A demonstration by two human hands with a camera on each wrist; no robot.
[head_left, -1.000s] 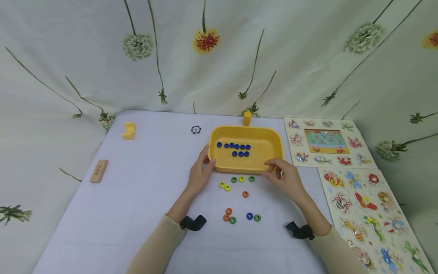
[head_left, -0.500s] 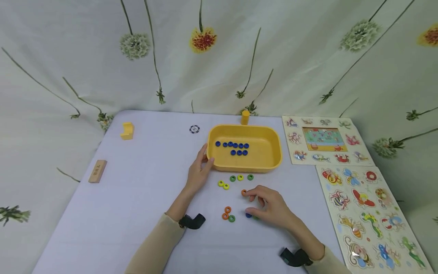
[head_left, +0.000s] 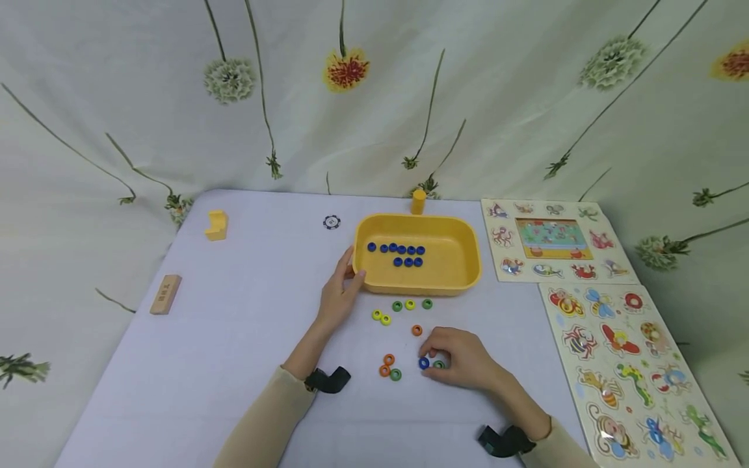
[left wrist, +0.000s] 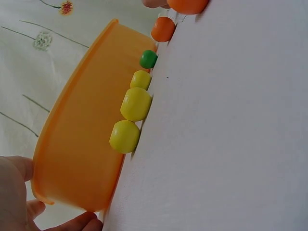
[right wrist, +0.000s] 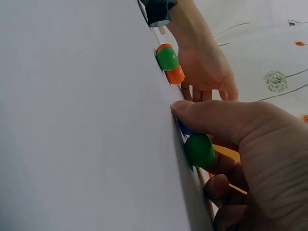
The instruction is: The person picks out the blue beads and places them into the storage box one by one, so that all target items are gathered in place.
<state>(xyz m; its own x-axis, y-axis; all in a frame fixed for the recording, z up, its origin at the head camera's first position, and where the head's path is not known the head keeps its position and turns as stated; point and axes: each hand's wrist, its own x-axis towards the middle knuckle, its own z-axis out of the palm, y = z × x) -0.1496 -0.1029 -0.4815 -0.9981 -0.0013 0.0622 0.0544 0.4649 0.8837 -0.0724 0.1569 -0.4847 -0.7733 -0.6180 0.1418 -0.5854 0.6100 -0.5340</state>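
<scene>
My left hand [head_left: 338, 296] holds the left end of a yellow plastic tray [head_left: 447, 257], thumb at the rim [left wrist: 41, 144] and fingers against the outer wall. Inside the tray lie several blue beads [head_left: 402, 249] in two rough rows. In front of it, my right hand [head_left: 462, 357] pinches a blue bead [head_left: 424, 363] at the tabletop between thumb and finger. A green bead [right wrist: 199, 150] sits right beside it, under the hand. In the right wrist view the thumb [right wrist: 211, 115] covers most of the blue bead.
Loose yellow beads [head_left: 381, 316], green beads [head_left: 427, 303] and orange beads [head_left: 389, 359] lie before the tray. Puzzle boards [head_left: 629, 357] fill the right side. Behind the tray stands a yellow cylinder [head_left: 418, 201]. A poker chip [head_left: 331, 222], yellow block [head_left: 216, 225] and wooden block [head_left: 166, 294] lie left.
My right hand has left the tray's front right corner, come down toward me and closed finger and thumb on the blue bead. The left hand stays at the tray.
</scene>
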